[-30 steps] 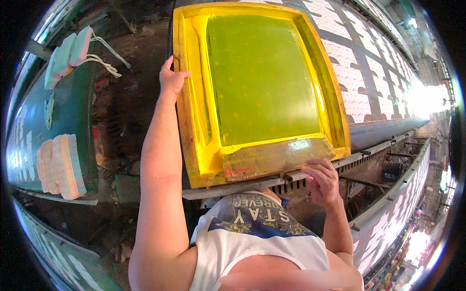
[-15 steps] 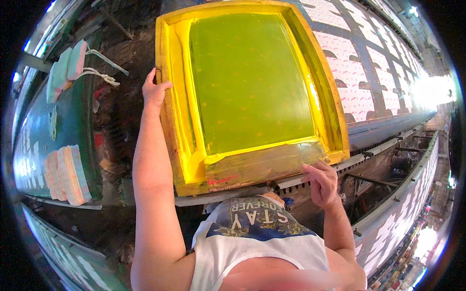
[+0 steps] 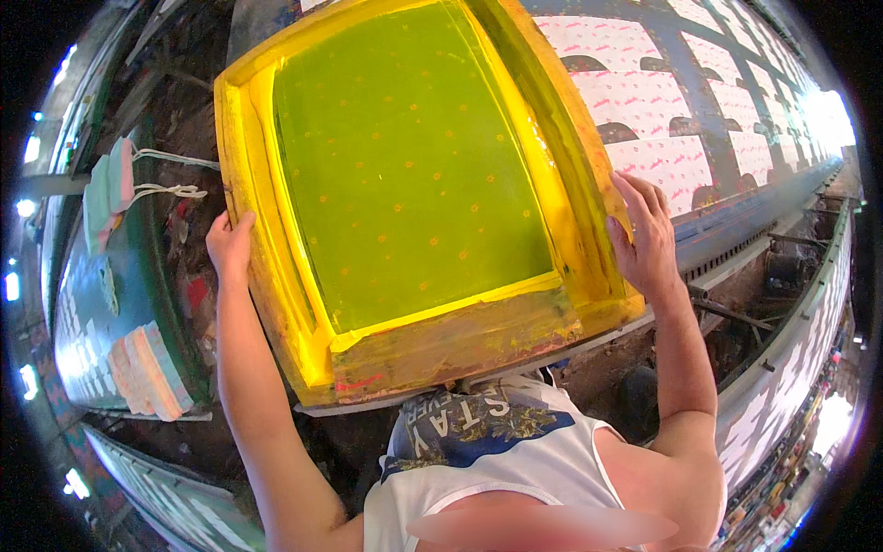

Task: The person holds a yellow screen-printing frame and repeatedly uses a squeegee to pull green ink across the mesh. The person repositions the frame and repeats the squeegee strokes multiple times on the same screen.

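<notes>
A screen-printing frame (image 3: 455, 336) smeared with yellow ink (image 3: 310, 317) fills the middle. Its green mesh (image 3: 414, 221) shows scattered small orange motifs. My left hand (image 3: 230, 241) grips the frame's left edge, thumb on top. My right hand (image 3: 645, 237) is at the right edge, fingers apart and slightly curved, touching or just beside the wood; I cannot tell which. The frame lies over a long table (image 3: 699, 212) that carries rows of white printed pieces (image 3: 655, 170) to the right.
On a green side table (image 3: 97, 359) at left lie stacked pastel pieces (image 3: 147, 373) and pads with white cords (image 3: 110, 184). A rail (image 3: 708, 258) runs along the main table's edge. Another long table (image 3: 773, 386) stands at lower right. Dark gaps with metal struts separate them.
The frame now sits further left in view, slightly rotated. My left hand has moved left and down with it. My right hand has risen from the near edge to the right side.
</notes>
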The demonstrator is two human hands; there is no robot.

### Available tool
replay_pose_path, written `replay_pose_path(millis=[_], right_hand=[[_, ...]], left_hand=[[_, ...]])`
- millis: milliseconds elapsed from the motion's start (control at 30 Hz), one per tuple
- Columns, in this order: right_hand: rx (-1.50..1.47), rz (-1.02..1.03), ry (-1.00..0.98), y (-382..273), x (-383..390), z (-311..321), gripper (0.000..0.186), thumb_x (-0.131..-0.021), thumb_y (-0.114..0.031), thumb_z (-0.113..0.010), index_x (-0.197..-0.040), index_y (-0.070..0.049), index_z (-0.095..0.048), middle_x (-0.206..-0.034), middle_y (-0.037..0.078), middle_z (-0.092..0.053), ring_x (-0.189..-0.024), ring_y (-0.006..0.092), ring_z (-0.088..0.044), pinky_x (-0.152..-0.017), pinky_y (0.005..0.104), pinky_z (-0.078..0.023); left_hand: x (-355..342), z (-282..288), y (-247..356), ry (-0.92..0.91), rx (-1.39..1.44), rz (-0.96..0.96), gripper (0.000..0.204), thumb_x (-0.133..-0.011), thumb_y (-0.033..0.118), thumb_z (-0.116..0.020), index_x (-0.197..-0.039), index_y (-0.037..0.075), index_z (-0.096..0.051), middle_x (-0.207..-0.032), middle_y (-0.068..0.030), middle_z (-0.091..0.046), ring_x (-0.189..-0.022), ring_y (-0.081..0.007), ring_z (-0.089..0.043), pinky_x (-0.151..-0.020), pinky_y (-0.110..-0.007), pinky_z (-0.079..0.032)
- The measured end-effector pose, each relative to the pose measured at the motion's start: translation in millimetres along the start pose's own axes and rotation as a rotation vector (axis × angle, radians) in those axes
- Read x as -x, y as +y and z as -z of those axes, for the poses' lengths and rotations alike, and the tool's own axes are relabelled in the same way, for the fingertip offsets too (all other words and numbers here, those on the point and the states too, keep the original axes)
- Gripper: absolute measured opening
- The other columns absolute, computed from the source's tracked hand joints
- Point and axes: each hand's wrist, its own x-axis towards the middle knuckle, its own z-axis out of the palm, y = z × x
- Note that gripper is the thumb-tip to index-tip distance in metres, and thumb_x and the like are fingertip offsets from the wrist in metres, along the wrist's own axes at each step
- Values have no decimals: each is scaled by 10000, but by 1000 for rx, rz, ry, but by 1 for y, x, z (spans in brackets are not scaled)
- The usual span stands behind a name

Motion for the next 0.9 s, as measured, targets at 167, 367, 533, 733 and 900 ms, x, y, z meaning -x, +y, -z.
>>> replay_pose_path(millis=[167,367,533,733,900], right_hand=[[37,44,-69,47,-23,-27,612,-993,-65,-728,-1584,-68,-570,-1641,196,-534,-1485,448,-509,-1259,539,-434],[-117,49,13,72,-34,-58,534,-1044,-49,-672,-1573,-68,-599,-1653,173,-550,-1518,424,-504,-1278,534,-412],[-123,74,80,73,-34,-60,499,-1055,-29,-656,-1552,-63,-617,-1612,163,-599,-1496,413,-537,-1278,538,-412],[-56,175,108,49,-36,-31,416,-1018,8,-680,-1431,-36,-702,-1492,190,-683,-1407,419,-617,-1213,522,-485],[-218,268,-33,-17,-3,-2,294,-862,49,-799,-1139,-51,-784,-1236,169,-789,-1146,412,-753,-986,503,-607]], left_hand=[[79,14,3,27,-120,6,430,-1035,85,-789,-1410,-106,-698,-1237,-153,-824,-1076,-188,-779,-948,-332,-585],[146,34,-14,31,-16,124,448,-1063,83,-767,-1455,-110,-667,-1272,-166,-812,-1106,-191,-775,-985,-334,-592],[174,34,-38,14,68,111,355,-1082,76,-742,-1397,-86,-709,-1218,-108,-811,-1063,-167,-765,-950,-311,-596],[179,33,-47,33,-70,109,367,-1046,87,-777,-1364,-87,-715,-1180,-106,-820,-1052,-159,-763,-952,-330,-594],[141,27,-39,165,-291,-77,674,-939,264,-887,-1494,-44,-659,-1356,-218,-746,-1229,-306,-737,-1059,-426,-577]])
